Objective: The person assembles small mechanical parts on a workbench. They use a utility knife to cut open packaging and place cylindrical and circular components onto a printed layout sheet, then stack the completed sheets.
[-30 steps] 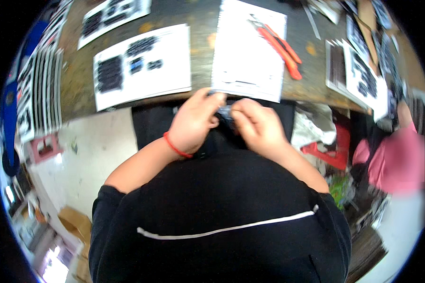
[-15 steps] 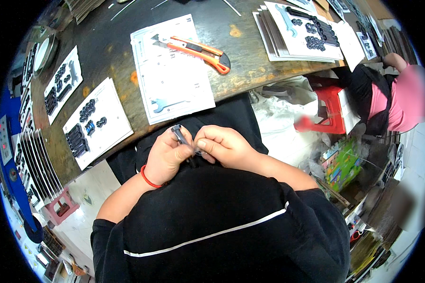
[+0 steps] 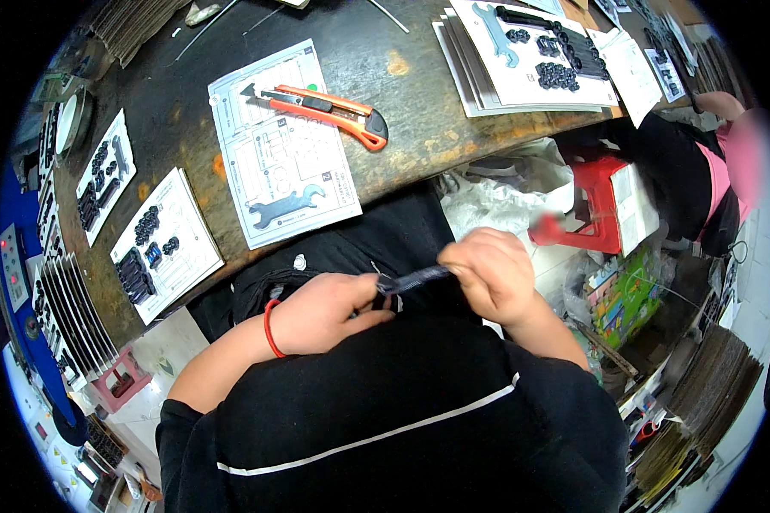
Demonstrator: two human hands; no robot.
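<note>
Worn table [image 3: 419,98]; white sack [image 3: 522,198], contents unclear; left hand [image 3: 329,312], right hand [image 3: 494,275]: grip clamped on dark piece [image 3: 414,280].

Dk worn tbl [image 3: 428,98]: 2 parts cards [image 3: 190,256] @ 9 o'clk, printed sht [image 3: 263,164] @ 11, card stk [image 3: 498,87] @ 1.

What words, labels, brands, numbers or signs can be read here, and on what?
White paper sheet partly under the orange-and-black utility knife: printed lettering and numerals, partly legible, not copied out here.
White rectangular card carrying black hardware, at left: marks too small to read.
Narrow dark strip between the bare left hand and bare right hand: too blurred to show any text.
</note>
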